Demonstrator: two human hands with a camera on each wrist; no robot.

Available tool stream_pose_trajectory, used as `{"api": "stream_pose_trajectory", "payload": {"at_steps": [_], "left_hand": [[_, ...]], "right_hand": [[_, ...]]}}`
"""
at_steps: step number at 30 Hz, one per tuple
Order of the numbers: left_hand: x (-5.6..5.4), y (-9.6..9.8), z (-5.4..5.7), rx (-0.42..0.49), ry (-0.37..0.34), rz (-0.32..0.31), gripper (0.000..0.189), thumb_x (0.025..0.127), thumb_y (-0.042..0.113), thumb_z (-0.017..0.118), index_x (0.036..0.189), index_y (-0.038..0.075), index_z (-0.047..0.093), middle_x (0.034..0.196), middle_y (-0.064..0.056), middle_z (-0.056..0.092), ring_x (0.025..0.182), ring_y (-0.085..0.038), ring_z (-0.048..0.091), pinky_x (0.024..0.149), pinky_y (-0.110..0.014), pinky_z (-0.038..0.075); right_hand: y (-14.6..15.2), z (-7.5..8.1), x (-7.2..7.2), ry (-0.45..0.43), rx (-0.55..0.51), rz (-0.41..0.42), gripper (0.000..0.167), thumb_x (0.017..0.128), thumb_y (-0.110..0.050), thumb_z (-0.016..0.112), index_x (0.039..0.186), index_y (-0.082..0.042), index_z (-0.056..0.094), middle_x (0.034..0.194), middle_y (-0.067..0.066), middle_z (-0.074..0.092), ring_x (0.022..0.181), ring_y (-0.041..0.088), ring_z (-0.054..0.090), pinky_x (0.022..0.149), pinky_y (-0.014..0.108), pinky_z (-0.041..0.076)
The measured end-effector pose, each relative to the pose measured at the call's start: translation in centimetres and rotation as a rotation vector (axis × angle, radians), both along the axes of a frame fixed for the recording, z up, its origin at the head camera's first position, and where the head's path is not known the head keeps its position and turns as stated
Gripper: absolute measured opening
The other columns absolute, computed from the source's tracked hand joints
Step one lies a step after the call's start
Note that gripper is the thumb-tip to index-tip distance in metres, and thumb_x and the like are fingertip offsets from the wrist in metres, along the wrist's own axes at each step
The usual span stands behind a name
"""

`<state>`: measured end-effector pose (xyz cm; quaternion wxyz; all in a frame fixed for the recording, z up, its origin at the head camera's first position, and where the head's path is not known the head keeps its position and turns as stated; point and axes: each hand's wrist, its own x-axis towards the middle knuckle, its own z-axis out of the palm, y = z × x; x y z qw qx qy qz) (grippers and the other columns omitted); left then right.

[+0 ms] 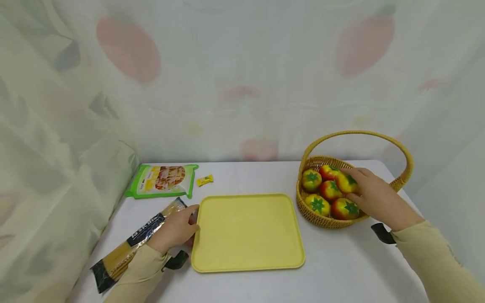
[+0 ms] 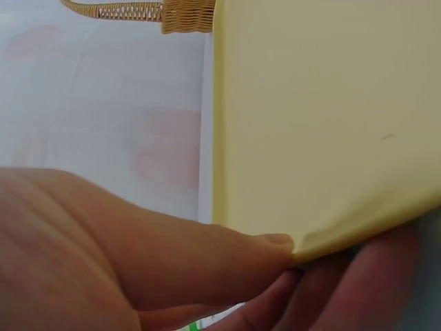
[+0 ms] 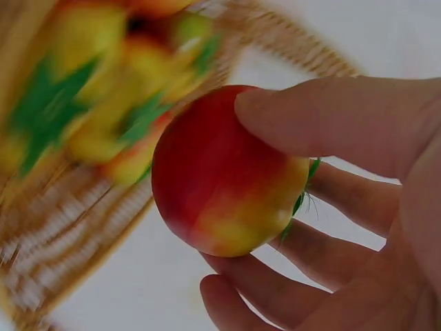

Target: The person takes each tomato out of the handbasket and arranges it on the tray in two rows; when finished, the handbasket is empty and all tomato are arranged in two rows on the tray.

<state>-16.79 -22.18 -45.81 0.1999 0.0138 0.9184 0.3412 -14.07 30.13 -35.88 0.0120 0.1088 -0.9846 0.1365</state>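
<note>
Tray (image 1: 248, 235), lower centre: left hand (image 1: 176, 227) pinches its left edge. Right hand (image 1: 377, 198), right of frame, grips red-yellow fruit (image 1: 346, 183) over basket (image 1: 322, 221). Step seems fruit pick-up; next move probably calls for lifting clear of handle (image 1: 356, 132).

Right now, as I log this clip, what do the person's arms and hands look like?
The left sleeve and right sleeve are long and beige. A small black attachment juts out beside each. The left hand and right hand are bare, with no gloves visible.
</note>
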Motion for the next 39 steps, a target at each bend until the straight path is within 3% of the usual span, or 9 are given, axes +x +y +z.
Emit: {"api": "stream_pose_trajectory", "payload": {"at_steps": [6, 13, 18, 25, 31, 39], "left_hand": [[0.0, -0.5, -0.4, 0.037, 0.018, -0.002, 0.069, 0.100, 0.005, 0.069, 0.164, 0.002, 0.044, 0.103, -0.013, 0.069, 0.067, -0.017, 0.072, 0.062, -0.035, 0.062], [0.0, -0.4, 0.1, 0.033, 0.026, -0.017, 0.071, 0.098, 0.004, 0.069, 0.164, 0.001, 0.043, 0.101, -0.013, 0.067, 0.069, -0.017, 0.071, 0.061, -0.034, 0.062], [0.1, -0.6, 0.2, 0.029, 0.016, -0.010, 0.072, 0.098, 0.005, 0.071, 0.164, 0.004, 0.043, 0.105, -0.013, 0.067, 0.069, -0.017, 0.071, 0.061, -0.034, 0.061], [0.4, -0.7, 0.5, 0.005, 0.041, -0.023, 0.070, 0.098, 0.008, 0.072, 0.163, 0.007, 0.047, 0.101, -0.010, 0.068, 0.069, -0.017, 0.070, 0.063, -0.032, 0.056], [0.3, -0.3, 0.7, -0.024, 0.051, -0.043, 0.069, 0.098, 0.008, 0.072, 0.163, 0.007, 0.047, 0.097, -0.008, 0.067, 0.065, -0.017, 0.069, 0.062, -0.031, 0.054], [0.3, -0.4, 0.7, -0.078, 0.064, -0.065, 0.069, 0.100, 0.012, 0.069, 0.165, 0.007, 0.045, 0.091, -0.005, 0.067, 0.065, -0.017, 0.066, 0.060, -0.031, 0.048]], "right_hand": [[-4.7, 0.9, 1.2, 0.081, -0.138, 0.082, 0.069, 0.094, -0.008, 0.081, 0.156, -0.004, 0.051, 0.149, 0.025, 0.056, 0.130, 0.045, 0.061, 0.105, 0.066, 0.053], [-10.9, -0.3, 0.6, 0.108, -0.242, 0.181, 0.064, 0.094, -0.014, 0.085, 0.152, -0.011, 0.057, 0.144, 0.011, 0.060, 0.120, 0.028, 0.063, 0.102, 0.052, 0.057], [-16.1, -2.7, -0.7, 0.059, -0.312, 0.240, 0.063, 0.094, -0.019, 0.085, 0.151, -0.015, 0.059, 0.143, 0.008, 0.061, 0.127, 0.027, 0.062, 0.108, 0.052, 0.055], [-22.8, -6.2, -2.5, -0.083, -0.437, 0.281, 0.065, 0.091, -0.017, 0.089, 0.150, -0.020, 0.062, 0.142, 0.004, 0.059, 0.127, 0.023, 0.061, 0.111, 0.049, 0.053], [-26.0, -8.5, -3.5, -0.164, -0.503, 0.263, 0.064, 0.089, -0.018, 0.091, 0.148, -0.021, 0.065, 0.137, 0.001, 0.059, 0.124, 0.022, 0.060, 0.113, 0.047, 0.052], [-28.0, -9.3, -3.7, -0.183, -0.475, 0.270, 0.066, 0.089, -0.019, 0.091, 0.150, -0.023, 0.064, 0.138, 0.002, 0.059, 0.123, 0.022, 0.059, 0.112, 0.045, 0.053]]}}
